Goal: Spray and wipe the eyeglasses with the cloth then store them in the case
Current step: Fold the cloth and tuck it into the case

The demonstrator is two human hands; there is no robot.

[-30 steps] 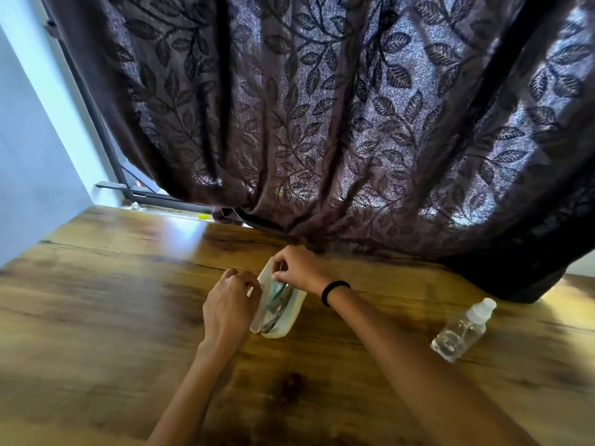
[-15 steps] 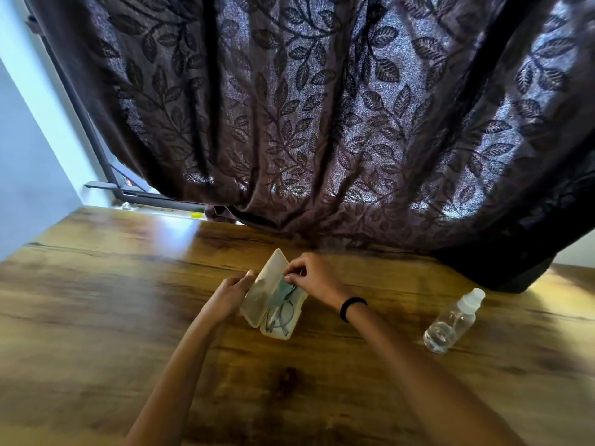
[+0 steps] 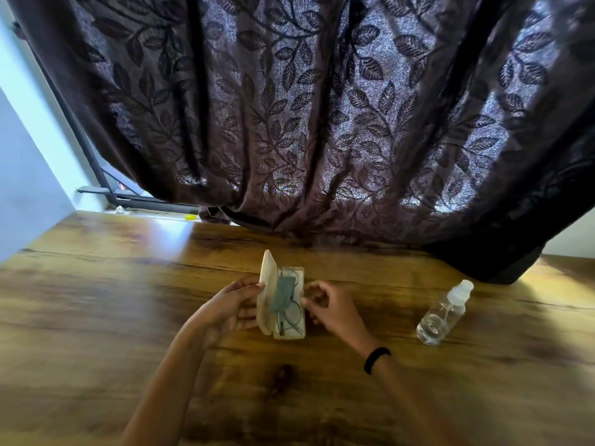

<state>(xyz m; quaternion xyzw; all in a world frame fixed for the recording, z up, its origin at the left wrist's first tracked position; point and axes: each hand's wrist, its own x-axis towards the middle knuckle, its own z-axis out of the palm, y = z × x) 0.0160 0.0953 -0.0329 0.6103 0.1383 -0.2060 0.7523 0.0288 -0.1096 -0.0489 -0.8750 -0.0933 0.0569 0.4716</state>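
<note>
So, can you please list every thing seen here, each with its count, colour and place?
case: 1, cream, table centre, open, lid upright on left
glasses: 1, thin dark frame, inside case
cloth: 1, grey, inside case, over glasses
bottle: 1, clear with white cap, on table right of case
table: 1, brown wood
curtain: 1, dark purple with leaves, behind table
wristband: 1, black, right wrist
left hand: 1, touches lid from left
right hand: 1, fingers curled, at case's right side
</note>
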